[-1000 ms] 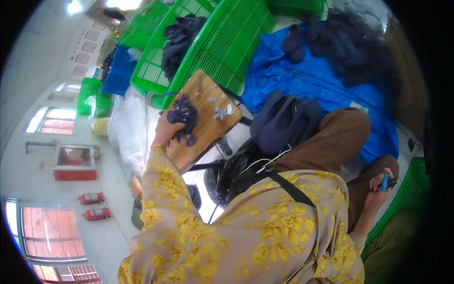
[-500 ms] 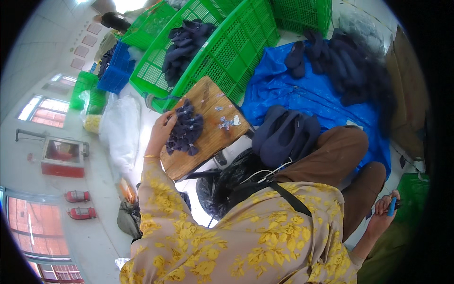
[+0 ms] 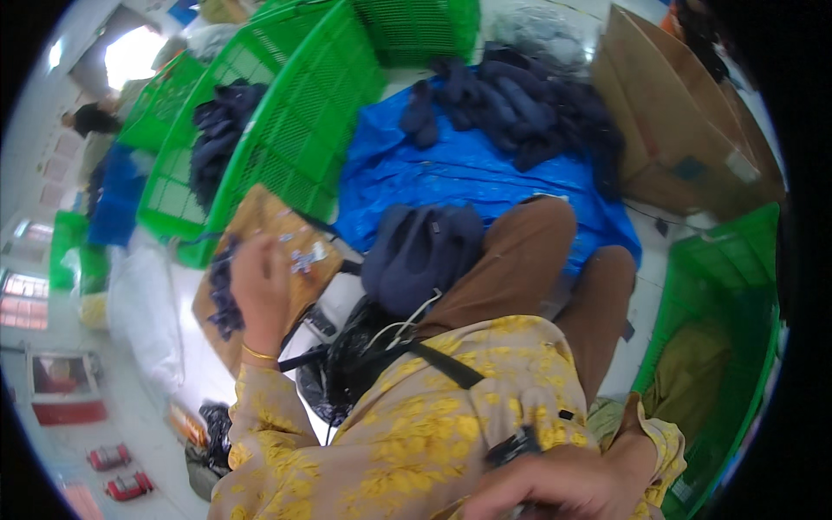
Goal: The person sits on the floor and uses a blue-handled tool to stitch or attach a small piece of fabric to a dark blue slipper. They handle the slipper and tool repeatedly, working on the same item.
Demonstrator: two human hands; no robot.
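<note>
My left hand (image 3: 263,290) is over a small wooden table (image 3: 247,208), its fingers smeared by motion. Just left of it lies a bunch of small dark blue fabric pieces (image 3: 222,295). Tiny pale and blue bits (image 3: 303,258) are scattered on the wood to its right. My right hand (image 3: 568,481) is low in front of my body, near the bottom edge, its fingers blurred and partly cut off. Close by it shows a small dark object (image 3: 513,447); I cannot make out its kind. Several navy slip-on shoes (image 3: 422,256) stand together beside my knee.
More dark shoes (image 3: 520,104) lie heaped on a blue tarp (image 3: 485,186). Green crates (image 3: 299,130) stand behind the table, one holding dark shoes. To the right are a cardboard box (image 3: 676,130) and another green crate (image 3: 728,303). A black plastic bag (image 3: 325,381) sits below the table.
My view has swung to the right. My left hand has moved off the fabric pieces toward the right. My right hand, which held a blue-handled tool at the far right, has come in before my body.
</note>
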